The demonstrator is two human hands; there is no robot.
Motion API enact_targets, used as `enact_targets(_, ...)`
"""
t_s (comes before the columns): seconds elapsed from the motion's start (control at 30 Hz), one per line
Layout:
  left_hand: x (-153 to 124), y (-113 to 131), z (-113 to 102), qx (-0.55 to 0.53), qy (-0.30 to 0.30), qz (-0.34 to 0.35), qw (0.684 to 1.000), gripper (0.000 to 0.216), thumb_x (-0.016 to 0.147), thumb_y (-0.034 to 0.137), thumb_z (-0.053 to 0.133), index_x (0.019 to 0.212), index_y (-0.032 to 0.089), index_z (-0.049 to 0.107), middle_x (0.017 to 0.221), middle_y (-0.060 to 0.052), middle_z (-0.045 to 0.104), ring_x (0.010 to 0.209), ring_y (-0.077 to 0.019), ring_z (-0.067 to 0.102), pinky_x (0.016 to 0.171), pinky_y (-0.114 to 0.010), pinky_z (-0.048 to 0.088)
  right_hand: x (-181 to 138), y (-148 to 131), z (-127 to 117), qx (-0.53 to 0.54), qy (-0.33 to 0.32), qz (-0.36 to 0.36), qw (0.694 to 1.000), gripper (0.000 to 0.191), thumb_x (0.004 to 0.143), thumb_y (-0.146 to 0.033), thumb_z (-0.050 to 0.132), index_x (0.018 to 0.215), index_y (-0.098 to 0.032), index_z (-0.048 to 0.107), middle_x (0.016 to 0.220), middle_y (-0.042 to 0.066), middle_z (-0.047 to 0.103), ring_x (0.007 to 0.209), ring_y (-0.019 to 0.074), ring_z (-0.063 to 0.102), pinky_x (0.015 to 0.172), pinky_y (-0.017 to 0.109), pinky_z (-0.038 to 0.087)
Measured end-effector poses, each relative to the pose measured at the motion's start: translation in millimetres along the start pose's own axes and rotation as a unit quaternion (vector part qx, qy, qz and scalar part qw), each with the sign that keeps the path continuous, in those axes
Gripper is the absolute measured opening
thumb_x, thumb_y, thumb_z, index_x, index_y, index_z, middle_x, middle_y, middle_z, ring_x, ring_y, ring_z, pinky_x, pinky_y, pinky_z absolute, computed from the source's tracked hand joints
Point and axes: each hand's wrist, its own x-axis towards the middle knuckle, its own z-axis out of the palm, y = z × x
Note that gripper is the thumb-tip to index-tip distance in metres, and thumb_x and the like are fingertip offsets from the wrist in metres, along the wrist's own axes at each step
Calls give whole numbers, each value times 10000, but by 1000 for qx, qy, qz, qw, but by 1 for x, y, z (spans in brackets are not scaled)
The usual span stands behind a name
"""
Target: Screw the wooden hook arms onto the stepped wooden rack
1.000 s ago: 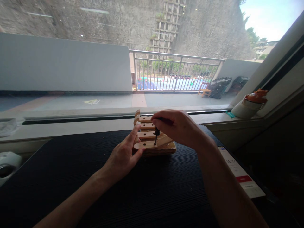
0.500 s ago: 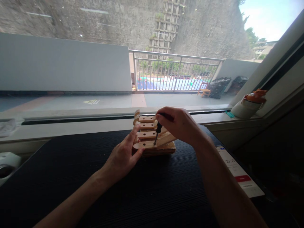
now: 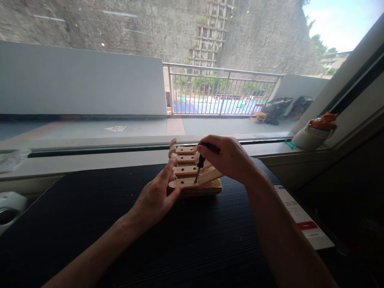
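My right hand (image 3: 229, 158) is closed around the black handle of a screwdriver (image 3: 200, 163), which leans slightly. Its tip meets a dark screw or hole in the nearest wooden strip (image 3: 187, 183). Several such pale strips with dark round fastenings lie side by side on a wooden block (image 3: 207, 191), some with curved ends. At their left end my left hand (image 3: 157, 192) grips the wooden piece, the thumb at the nearest strip and the fingers along the far side. Part of the piece is hidden behind my right hand.
The wooden piece rests on a dark table (image 3: 180, 240). On the right lies a phone (image 3: 306, 220) with a lit screen, partly behind my forearm. A white pot with an orange figure (image 3: 318, 130) stands on the windowsill (image 3: 144, 158). A white object (image 3: 12, 208) is at the left edge.
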Motion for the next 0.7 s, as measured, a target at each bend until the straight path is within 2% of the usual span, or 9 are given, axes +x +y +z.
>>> enact_targets(0.13,0,0,0,-1,-1,-2,1000,691,801,269,499,1385,276,130,1087,-51,549,920,-179,570,848,-352,449,-1,0,1,-12,17,5,1000,235,825,-326,441,894,-204,629,647,-14,578,557,83,441,537,226,280)
enact_targets(0.4,0,-1,1,-3,9,4,1000,689,800,286,501,1385,278,137,1066,-45,560,863,-171,582,826,-349,454,-4,-15,-1,28,-50,-41,997,252,839,-316,417,862,-192,634,625,-18,560,548,74,431,517,218,258)
enact_targets(0.7,0,1,-1,2,0,2,1000,690,802,276,496,1385,280,128,1119,-59,540,928,-185,572,844,-353,452,1,3,0,-5,1,15,1000,306,828,-398,430,810,-176,640,574,-19,503,526,78,390,504,228,254)
